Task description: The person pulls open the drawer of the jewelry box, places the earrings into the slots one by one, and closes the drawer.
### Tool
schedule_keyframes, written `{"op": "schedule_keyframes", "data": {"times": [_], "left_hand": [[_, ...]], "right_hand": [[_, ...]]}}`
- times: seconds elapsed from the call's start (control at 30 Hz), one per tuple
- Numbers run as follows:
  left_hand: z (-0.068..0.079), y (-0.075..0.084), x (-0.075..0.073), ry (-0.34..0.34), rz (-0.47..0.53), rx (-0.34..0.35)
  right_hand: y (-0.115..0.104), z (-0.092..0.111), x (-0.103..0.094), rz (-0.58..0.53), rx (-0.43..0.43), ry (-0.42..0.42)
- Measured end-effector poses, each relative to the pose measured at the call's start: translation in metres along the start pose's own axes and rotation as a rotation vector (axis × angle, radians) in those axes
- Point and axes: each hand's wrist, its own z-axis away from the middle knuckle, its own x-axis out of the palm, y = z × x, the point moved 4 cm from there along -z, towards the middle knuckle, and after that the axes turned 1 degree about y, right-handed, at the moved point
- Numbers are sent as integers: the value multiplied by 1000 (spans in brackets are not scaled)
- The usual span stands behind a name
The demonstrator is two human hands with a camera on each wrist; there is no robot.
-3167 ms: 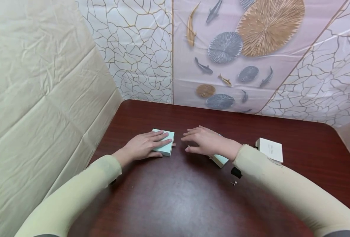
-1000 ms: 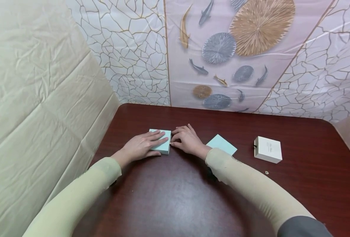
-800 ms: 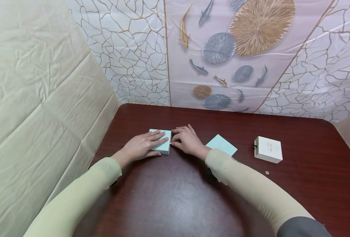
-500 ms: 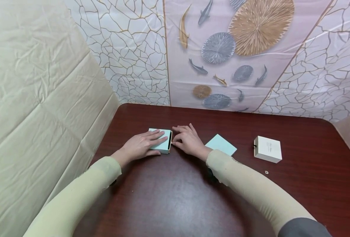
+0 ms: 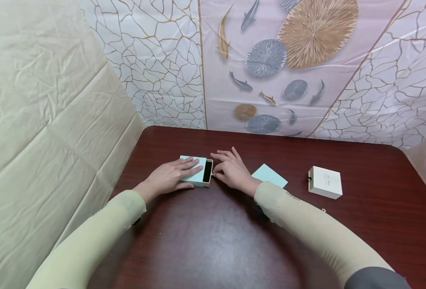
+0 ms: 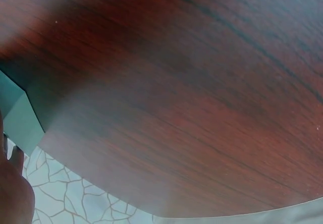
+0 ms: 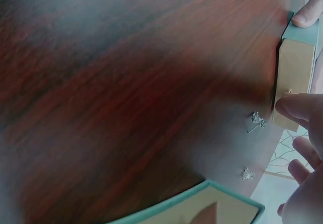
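While your left hand lies flat across the mint box, fingers straight, apparently to steady its sleeve, your right hand has its grip pinched on the pull tab of the drawer. The mint box sits left of centre on the dark red counter; its drawer is partly out, black inside, no contents visible. Small silvery studs lie near your right hand, beside a second mint box; farther right, a white box looks closed.

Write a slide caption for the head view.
Left hand resting on a mint box, right hand pinching the tab of its partly open drawer.
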Motion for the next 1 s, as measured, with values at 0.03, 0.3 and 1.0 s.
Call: {"op": "schedule_keyframes", "data": {"times": [0.03, 0.3, 1.0], "left_hand": [[0, 0, 0, -1, 0, 0], [1, -1, -1, -12, 3, -9], [6, -5, -1, -30, 24, -38]], "right_hand": [[1, 0, 0, 1, -1, -1], [4, 5, -5, 1, -3, -6], [15, 7, -7, 30, 2, -28]]}}
